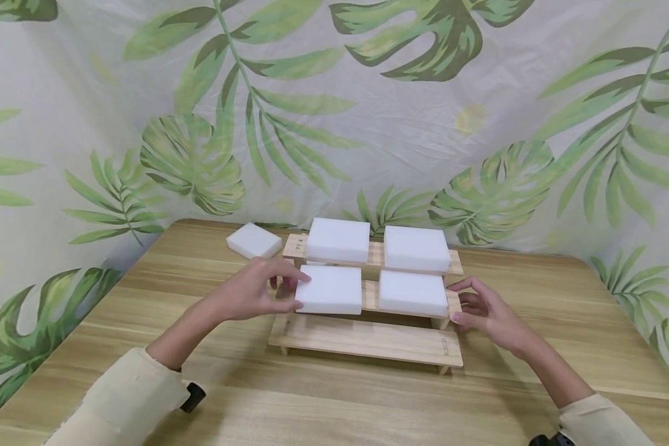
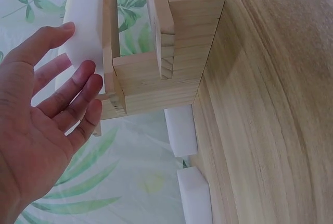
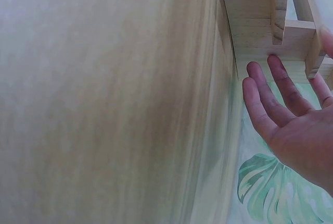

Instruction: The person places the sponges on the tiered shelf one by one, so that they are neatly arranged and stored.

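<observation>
A three-step wooden rack (image 1: 368, 339) stands on the table, with two white foam blocks (image 1: 338, 239) on its top step and two on its middle step. My left hand (image 1: 254, 290) pinches the left block (image 1: 329, 289) of the middle step at its left side. In the left wrist view the thumb of this hand (image 2: 41, 99) lies on the block (image 2: 86, 21); the other fingers spread loosely. By the right end of the middle step, beside the right block (image 1: 414, 292), is my right hand (image 1: 489, 316). Its fingers (image 3: 285, 86) are extended near the rack's end in the right wrist view.
One more white foam block (image 1: 254, 240) lies on the wooden table (image 1: 334, 402), behind and left of the rack. A leaf-patterned cloth (image 1: 290, 124) hangs behind the table. In the left wrist view, two white blocks (image 2: 181, 130) show beyond the rack.
</observation>
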`<state>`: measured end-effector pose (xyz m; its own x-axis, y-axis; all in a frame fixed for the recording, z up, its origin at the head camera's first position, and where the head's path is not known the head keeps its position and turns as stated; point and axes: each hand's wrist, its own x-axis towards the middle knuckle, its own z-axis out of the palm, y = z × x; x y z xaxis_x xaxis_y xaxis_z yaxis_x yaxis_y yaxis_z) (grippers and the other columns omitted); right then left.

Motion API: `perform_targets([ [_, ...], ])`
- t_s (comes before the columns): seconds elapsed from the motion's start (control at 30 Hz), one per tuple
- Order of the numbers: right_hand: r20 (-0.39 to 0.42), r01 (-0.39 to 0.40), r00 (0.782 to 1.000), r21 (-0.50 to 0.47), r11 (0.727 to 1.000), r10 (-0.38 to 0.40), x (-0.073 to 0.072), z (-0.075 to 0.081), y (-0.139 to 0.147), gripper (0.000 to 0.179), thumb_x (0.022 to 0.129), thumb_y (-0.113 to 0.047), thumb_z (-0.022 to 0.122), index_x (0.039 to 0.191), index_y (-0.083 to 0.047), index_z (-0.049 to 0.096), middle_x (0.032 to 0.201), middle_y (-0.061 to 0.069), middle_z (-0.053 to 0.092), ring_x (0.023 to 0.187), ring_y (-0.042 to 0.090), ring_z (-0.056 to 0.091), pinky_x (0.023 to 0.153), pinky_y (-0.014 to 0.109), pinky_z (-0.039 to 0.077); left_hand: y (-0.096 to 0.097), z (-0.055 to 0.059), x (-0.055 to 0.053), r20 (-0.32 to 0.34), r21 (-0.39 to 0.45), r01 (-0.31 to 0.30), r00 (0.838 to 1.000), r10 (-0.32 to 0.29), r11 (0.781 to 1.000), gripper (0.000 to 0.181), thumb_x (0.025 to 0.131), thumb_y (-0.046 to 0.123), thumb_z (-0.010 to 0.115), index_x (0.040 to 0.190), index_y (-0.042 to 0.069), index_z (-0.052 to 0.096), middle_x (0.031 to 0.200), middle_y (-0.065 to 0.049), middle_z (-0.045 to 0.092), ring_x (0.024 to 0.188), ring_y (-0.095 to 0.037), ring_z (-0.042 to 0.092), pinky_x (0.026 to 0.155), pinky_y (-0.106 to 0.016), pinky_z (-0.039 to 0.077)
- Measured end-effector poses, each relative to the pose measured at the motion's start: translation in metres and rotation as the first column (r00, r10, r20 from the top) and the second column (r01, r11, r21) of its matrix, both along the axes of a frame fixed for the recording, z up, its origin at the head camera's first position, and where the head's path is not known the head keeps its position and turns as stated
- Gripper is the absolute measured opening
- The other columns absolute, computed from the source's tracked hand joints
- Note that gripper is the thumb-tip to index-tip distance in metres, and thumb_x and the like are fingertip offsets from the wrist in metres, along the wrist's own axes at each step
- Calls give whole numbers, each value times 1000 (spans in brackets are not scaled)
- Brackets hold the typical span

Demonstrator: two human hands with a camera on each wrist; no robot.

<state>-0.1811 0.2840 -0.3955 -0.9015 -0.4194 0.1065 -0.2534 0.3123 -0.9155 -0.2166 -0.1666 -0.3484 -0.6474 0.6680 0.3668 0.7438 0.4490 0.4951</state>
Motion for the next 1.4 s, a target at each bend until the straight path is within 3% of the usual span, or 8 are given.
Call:
perform_targets([
  [0.4, 3, 6, 1000, 4, 1000, -6, 1, 1, 0, 42, 99, -1, 66, 132, 10, 43, 122, 31, 62, 102, 12, 68, 80, 40, 62, 3, 2, 0, 33, -19, -41, 999, 41, 999, 27, 84, 7, 84, 110, 2, 77, 84, 0, 68, 78, -18, 61, 71, -32, 53],
  [1.4, -7, -5, 1000, -1, 1000, 5, -1, 0, 0, 42, 99, 0, 65, 132, 11, 42, 122, 31, 62, 101, 12, 69, 79, 40, 62, 7, 1, -8, 57, -3, -50, 997, 50, 999, 31, 85, 4, 82, 114, -3, 75, 86, -3, 69, 80, -21, 63, 72, -35, 56],
])
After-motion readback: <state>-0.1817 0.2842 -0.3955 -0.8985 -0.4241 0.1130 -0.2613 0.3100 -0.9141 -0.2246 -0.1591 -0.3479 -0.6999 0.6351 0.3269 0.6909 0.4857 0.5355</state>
